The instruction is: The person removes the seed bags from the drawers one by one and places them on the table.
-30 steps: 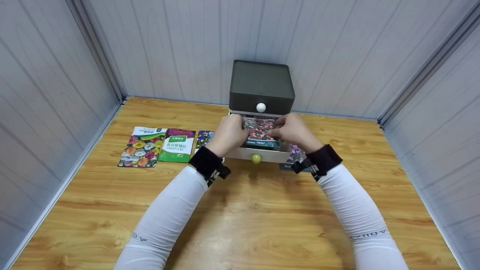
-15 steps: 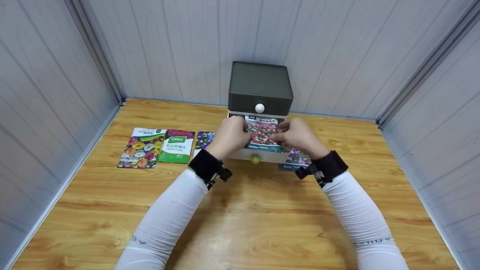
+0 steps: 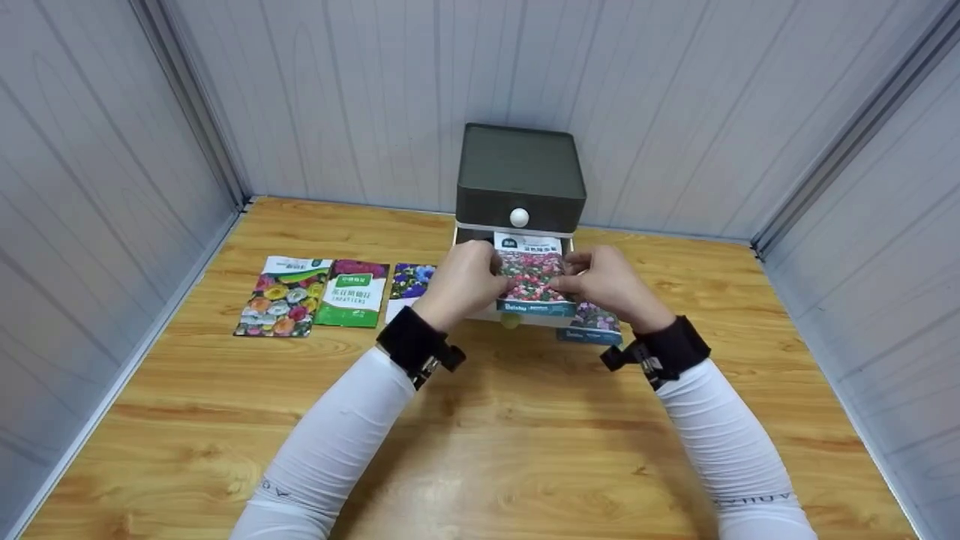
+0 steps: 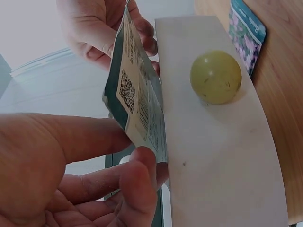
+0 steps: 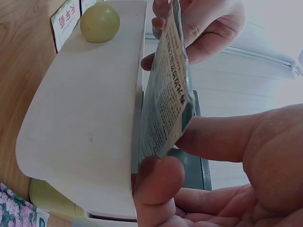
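Above wood-grain tabletop (image 3: 525,450), 2 hands (image 3: 463,282) (image 3: 616,286) pinch a thin, rectangular packet (image 3: 532,271).

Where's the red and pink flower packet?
In the head view, the packet is just right of centre, over the open drawer, below the white knob, pinched by the left hand and the right hand.

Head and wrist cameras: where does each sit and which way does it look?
Head: on the head, facing forward and down at the box; left hand, right hand and sleeves show.
Left wrist: on that wrist, facing the back of the packet; both hands show.
Right wrist: on that wrist, facing it too; both hands show.
Both wrist views share the green knob.
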`<state>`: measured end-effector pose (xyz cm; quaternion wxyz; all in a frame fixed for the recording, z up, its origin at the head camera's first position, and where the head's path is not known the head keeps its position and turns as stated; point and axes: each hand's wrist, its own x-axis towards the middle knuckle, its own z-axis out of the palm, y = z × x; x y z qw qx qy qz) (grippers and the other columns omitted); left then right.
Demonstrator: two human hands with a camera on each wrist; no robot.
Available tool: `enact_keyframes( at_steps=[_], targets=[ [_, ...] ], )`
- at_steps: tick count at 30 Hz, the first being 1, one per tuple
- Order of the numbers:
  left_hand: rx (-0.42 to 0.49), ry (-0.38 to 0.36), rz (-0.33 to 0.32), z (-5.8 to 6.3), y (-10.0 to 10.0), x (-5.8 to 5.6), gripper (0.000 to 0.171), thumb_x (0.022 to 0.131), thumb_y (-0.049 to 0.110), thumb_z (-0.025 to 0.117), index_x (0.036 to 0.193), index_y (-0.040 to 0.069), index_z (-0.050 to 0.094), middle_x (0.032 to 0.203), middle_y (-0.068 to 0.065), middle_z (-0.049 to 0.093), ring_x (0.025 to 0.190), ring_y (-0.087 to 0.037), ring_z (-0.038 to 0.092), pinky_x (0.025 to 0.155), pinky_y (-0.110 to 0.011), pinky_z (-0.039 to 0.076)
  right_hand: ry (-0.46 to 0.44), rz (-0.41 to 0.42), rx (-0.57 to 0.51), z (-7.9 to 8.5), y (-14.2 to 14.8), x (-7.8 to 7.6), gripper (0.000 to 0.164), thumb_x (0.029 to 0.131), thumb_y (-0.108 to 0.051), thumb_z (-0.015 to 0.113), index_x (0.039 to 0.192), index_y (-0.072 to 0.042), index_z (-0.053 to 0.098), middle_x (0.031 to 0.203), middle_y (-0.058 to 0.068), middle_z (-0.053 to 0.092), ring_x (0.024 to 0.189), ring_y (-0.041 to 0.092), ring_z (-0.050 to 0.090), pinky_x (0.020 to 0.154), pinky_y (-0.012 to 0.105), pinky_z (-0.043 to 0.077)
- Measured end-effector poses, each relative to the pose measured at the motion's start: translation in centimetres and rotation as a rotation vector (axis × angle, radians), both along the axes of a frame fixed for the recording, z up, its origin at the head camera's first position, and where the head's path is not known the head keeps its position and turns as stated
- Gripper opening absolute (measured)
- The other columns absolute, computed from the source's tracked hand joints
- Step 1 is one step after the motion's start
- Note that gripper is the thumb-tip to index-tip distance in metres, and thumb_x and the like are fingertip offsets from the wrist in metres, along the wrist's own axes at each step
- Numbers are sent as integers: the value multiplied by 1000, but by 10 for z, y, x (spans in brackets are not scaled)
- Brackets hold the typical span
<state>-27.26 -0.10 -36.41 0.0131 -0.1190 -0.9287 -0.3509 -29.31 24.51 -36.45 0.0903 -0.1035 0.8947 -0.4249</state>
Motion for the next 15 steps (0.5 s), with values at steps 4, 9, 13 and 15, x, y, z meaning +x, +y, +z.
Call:
enact_keyframes(
  at_steps=[4, 9, 13, 15],
  targets=[
    [-8, 2, -13, 0, 2, 3, 25, 100, 25, 87, 86, 7, 76, 79, -5, 66, 72, -21, 58, 61, -32, 42, 3, -3, 9, 0, 4, 5, 53, 100, -20, 85, 141, 9, 69, 108, 13, 73, 87, 18, 71, 74, 26, 60],
    [-13, 35, -28, 0, 3, 6, 31, 99, 21, 87, 78, 9, 68, 71, -1, 56, 68, -20, 53, 61, -32, 39, -10, -14, 1, 0, 7, 10, 61, 100, -22, 85, 149, 8, 64, 110, 13, 72, 87, 19, 69, 70, 24, 57],
    [0, 55, -44, -1, 3, 8, 35, 98, 16, 85, 74, 10, 61, 66, 1, 47, 65, -19, 49, 60, -33, 36, -12, -15, -22, 0, 10, 12, 61, 101, -21, 85, 149, 8, 63, 109, 13, 71, 87, 22, 69, 70, 25, 58],
    [10, 70, -51, -1, 4, 9, 28, 97, 13, 84, 77, 8, 65, 69, 0, 52, 68, -20, 52, 62, -34, 40, -10, -21, -27, 0, 12, 13, 62, 101, -20, 85, 151, 9, 62, 112, 14, 71, 87, 20, 70, 72, 26, 59]
  ],
)
